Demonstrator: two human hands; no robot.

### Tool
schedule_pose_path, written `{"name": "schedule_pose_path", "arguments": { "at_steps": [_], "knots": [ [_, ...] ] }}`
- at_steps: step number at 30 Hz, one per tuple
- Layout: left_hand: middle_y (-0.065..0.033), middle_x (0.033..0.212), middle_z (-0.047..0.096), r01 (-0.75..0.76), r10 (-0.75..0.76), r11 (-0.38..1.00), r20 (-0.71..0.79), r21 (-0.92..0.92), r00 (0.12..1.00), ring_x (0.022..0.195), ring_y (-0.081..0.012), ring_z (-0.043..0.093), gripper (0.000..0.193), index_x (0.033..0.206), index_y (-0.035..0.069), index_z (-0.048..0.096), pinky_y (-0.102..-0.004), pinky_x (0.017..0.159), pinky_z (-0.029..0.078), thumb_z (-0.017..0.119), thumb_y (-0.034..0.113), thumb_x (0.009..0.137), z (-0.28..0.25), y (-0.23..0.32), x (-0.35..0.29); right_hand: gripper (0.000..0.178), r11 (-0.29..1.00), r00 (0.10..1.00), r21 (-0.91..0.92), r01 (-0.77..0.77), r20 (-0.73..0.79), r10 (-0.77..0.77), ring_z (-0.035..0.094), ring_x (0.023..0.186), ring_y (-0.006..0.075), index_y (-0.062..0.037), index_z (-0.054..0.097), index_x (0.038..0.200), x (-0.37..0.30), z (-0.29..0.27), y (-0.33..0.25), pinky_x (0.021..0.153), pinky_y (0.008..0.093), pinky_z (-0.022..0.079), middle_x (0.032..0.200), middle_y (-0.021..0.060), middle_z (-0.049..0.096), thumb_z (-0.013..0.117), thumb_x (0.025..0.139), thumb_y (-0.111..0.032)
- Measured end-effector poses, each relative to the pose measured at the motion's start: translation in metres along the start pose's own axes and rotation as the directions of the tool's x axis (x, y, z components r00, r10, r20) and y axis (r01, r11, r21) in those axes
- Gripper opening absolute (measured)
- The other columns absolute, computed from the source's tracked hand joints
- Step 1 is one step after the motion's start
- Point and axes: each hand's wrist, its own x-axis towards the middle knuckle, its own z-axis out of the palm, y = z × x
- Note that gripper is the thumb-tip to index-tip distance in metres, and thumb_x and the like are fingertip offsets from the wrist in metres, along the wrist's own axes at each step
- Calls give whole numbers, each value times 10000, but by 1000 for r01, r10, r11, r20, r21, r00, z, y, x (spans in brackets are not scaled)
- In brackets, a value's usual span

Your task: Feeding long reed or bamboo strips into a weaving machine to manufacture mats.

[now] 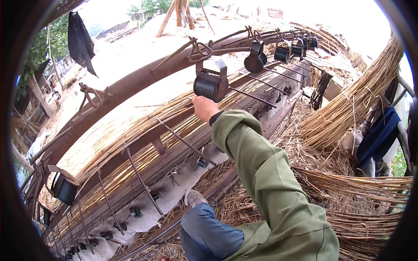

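My right hand [204, 108] reaches out in a green sleeve to the layer of pale reed stalks [130, 130] lying on a long weaving frame. Its fingers are curled around a few stalks, just below a black thread spool [209, 85] that hangs from a rusty curved beam [143, 76]. I see the back of the hand; the fingertips are hidden. My left hand is out of the picture. My knee in blue jeans [209, 232] is at the bottom.
More black spools [256, 58] hang along the beam, and one [64, 189] sits low on the left. Thin metal rods [139, 178] cross the frame. Reed bundles [348, 108] lean at the right and loose straw [313, 152] covers the ground. A dark cloth [80, 41] hangs upper left.
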Motion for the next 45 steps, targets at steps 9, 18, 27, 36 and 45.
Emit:
{"name": "schedule_pose_path", "arguments": {
  "at_steps": [9, 18, 27, 36, 45],
  "knots": [
    [-67, 883, 545, -15, 17, 999, 58, -28, 998, 758, -175, 502, 268, 1110, 18, 471, -307, 655, 435, 469, 212, 925, 6, -3, -5, 137, 895, 983, -420, 152, -31, -182, 584, 919, 253, -61, 667, 777, -31, -17, -15, 703, 376, 485, 949, 104, 589, 547, 737, -114],
    [-27, 778, 549, 181, -191, 975, -70, -131, 979, 684, -139, 518, 121, 934, 57, 536, -281, 610, 436, 518, 168, 888, 31, 23, -10, 151, 775, 973, -601, 197, 22, -230, 542, 907, 225, -46, 649, 792, -118, -87, -10, 716, 341, 456, 988, 79, 563, 550, 709, -125],
    [-40, 786, 553, 83, -84, 995, 23, 63, 996, 691, -134, 515, 136, 918, 52, 542, -278, 605, 428, 521, 184, 891, 45, 15, -10, 203, 799, 997, -597, 75, 49, -58, 506, 1041, 246, -82, 682, 889, -17, -80, 38, 760, 387, 445, 1051, 91, 569, 531, 776, -156],
    [-6, 778, 522, 131, -123, 971, 49, -202, 991, 671, -103, 479, 278, 1146, 38, 489, -252, 588, 409, 510, 172, 903, 28, 10, -16, 213, 959, 987, -245, -143, -102, 122, 527, 1029, 281, -46, 615, 964, 0, -50, 65, 778, 380, 491, 1079, 129, 527, 494, 799, -106],
    [-13, 797, 561, 237, -229, 933, 62, -272, 971, 685, -111, 523, 176, 1015, 64, 538, -261, 595, 437, 513, 194, 898, 30, -4, -7, 304, 858, 860, -150, 492, 235, -452, 539, 945, 289, -83, 559, 1058, -32, -57, -3, 801, 407, 451, 1086, 110, 522, 572, 762, -149]
  ]
}}
